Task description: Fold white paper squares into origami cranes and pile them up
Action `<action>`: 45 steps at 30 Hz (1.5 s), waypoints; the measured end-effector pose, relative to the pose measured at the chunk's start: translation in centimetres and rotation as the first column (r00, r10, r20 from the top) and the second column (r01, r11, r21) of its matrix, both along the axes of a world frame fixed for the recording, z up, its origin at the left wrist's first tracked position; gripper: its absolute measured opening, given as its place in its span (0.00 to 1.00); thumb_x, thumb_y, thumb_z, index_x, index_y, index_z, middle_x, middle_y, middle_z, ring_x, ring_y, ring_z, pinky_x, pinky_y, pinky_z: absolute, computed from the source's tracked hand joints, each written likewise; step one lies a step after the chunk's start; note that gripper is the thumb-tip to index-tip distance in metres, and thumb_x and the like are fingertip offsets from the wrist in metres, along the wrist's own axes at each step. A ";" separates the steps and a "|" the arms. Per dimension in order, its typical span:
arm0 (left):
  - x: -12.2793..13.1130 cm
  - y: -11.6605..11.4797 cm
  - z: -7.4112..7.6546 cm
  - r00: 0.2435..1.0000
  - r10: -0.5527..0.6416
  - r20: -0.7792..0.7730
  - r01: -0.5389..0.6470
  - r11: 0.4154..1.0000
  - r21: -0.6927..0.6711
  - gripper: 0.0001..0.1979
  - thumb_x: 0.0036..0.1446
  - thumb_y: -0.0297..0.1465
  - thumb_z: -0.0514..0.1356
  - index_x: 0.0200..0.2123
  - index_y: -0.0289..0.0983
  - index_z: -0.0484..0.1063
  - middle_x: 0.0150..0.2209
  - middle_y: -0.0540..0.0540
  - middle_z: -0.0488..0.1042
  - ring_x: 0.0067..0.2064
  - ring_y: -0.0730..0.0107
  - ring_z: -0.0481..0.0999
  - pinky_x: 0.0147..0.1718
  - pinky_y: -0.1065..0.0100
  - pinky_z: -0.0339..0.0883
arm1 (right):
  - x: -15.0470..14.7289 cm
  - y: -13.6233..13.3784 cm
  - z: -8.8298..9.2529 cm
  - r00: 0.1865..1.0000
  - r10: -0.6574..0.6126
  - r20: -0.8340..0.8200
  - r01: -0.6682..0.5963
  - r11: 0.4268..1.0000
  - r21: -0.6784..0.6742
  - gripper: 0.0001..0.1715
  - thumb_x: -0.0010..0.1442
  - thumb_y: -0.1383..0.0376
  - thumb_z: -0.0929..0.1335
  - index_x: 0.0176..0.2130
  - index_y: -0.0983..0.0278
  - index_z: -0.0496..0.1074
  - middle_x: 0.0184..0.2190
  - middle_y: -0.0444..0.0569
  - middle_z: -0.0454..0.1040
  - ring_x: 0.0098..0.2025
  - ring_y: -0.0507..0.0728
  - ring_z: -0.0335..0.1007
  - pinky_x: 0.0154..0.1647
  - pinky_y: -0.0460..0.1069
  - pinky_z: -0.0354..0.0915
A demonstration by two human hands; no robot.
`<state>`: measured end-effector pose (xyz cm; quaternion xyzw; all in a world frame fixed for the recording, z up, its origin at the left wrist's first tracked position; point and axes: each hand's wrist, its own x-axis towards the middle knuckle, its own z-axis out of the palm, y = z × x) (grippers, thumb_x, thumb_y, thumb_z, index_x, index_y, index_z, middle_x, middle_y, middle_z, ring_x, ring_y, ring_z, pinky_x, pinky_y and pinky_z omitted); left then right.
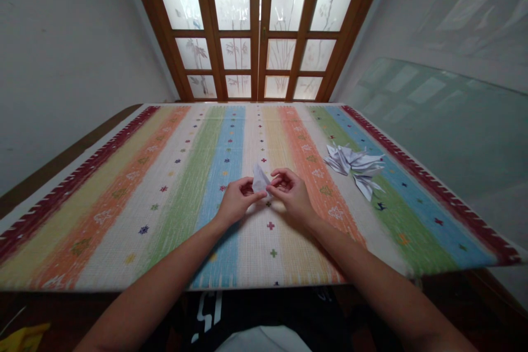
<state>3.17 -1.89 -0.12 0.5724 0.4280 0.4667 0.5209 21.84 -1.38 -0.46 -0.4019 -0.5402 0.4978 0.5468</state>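
A small piece of folded white paper (pixel 259 178), pointed at its top, is held between my two hands just above the striped tablecloth. My left hand (pixel 239 198) pinches its lower left side between thumb and fingers. From the right, my right hand (pixel 292 193) has its thumb and curled fingers closed at the paper's lower right edge. The two thumb tips nearly meet below it. Part of the paper is hidden behind the fingers.
A pile of folded white paper pieces (pixel 355 165) with sharp points lies to the right. The striped tablecloth (pixel 173 231) covers the table. Beyond its far edge stand wooden doors (pixel 259 60) with glass panes. A glass sheet (pixel 445 132) leans at the right wall.
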 end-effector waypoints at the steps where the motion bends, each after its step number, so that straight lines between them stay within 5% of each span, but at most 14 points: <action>1: 0.0 0.0 0.0 1.000 0.012 0.007 -0.012 1.000 -0.015 0.17 0.48 0.37 0.76 0.40 0.36 0.82 0.38 0.43 0.85 0.35 0.64 0.82 0.38 0.61 0.78 | 0.0 -0.1 0.0 1.000 0.007 0.003 -0.007 1.000 0.003 0.24 0.49 0.55 0.82 0.43 0.57 0.75 0.31 0.44 0.75 0.33 0.56 0.73 0.35 0.50 0.71; 10: -0.6 -0.1 0.4 1.000 0.014 -0.010 -0.014 1.000 0.003 0.14 0.47 0.38 0.77 0.32 0.37 0.80 0.29 0.46 0.82 0.28 0.67 0.80 0.29 0.65 0.77 | 0.3 0.4 -0.2 0.986 0.164 -0.019 -0.165 0.984 -0.063 0.26 0.49 0.58 0.82 0.47 0.58 0.81 0.40 0.49 0.79 0.35 0.55 0.74 0.38 0.52 0.73; 16: -0.2 -0.2 0.1 0.998 0.034 0.055 -0.032 0.999 -0.032 0.26 0.47 0.33 0.76 0.47 0.40 0.70 0.34 0.51 0.80 0.30 0.71 0.81 0.31 0.70 0.76 | 0.6 0.5 -0.4 0.994 0.109 0.003 -0.108 0.991 -0.084 0.24 0.47 0.59 0.82 0.45 0.59 0.81 0.32 0.47 0.79 0.34 0.57 0.75 0.36 0.52 0.71; 20: 0.1 -0.4 0.2 0.995 0.091 0.035 -0.092 0.995 0.026 0.25 0.49 0.32 0.75 0.41 0.41 0.62 0.48 0.49 0.77 0.31 0.77 0.81 0.30 0.74 0.75 | 0.5 0.4 0.0 0.999 0.042 0.012 -0.041 0.998 -0.050 0.23 0.49 0.59 0.81 0.44 0.59 0.79 0.30 0.44 0.77 0.33 0.56 0.75 0.36 0.51 0.70; 28: 0.1 -0.3 -0.3 0.998 -0.046 0.046 0.046 0.999 0.003 0.24 0.51 0.32 0.74 0.43 0.41 0.63 0.44 0.50 0.74 0.40 0.71 0.82 0.37 0.71 0.79 | -0.1 0.4 0.0 0.996 0.071 -0.047 -0.073 0.996 -0.046 0.28 0.48 0.59 0.82 0.47 0.56 0.73 0.33 0.43 0.77 0.34 0.55 0.75 0.37 0.50 0.71; 33: 0.1 -0.2 -0.4 0.997 -0.009 0.081 0.011 1.000 -0.025 0.26 0.47 0.32 0.75 0.42 0.41 0.62 0.48 0.50 0.72 0.36 0.73 0.82 0.34 0.71 0.78 | 0.0 0.0 0.0 0.991 0.133 0.010 -0.133 0.991 -0.023 0.32 0.53 0.57 0.80 0.56 0.55 0.72 0.38 0.46 0.77 0.39 0.57 0.76 0.38 0.51 0.73; 38: -0.1 -0.4 -0.1 0.990 -0.088 0.106 0.100 0.988 -0.121 0.30 0.45 0.30 0.76 0.44 0.43 0.61 0.43 0.50 0.76 0.33 0.72 0.81 0.29 0.74 0.73 | 1.1 0.4 0.5 0.986 0.080 0.145 -0.100 0.985 0.138 0.24 0.67 0.55 0.71 0.59 0.55 0.75 0.50 0.53 0.78 0.49 0.59 0.75 0.43 0.53 0.74; 45: 0.0 -0.6 0.2 0.968 -0.179 0.175 0.206 0.967 -0.152 0.33 0.43 0.27 0.77 0.45 0.43 0.60 0.41 0.50 0.77 0.33 0.71 0.81 0.30 0.76 0.69 | 1.9 0.8 0.8 0.986 0.002 0.167 -0.031 0.985 0.168 0.19 0.60 0.57 0.75 0.52 0.56 0.81 0.44 0.50 0.79 0.39 0.56 0.75 0.37 0.50 0.73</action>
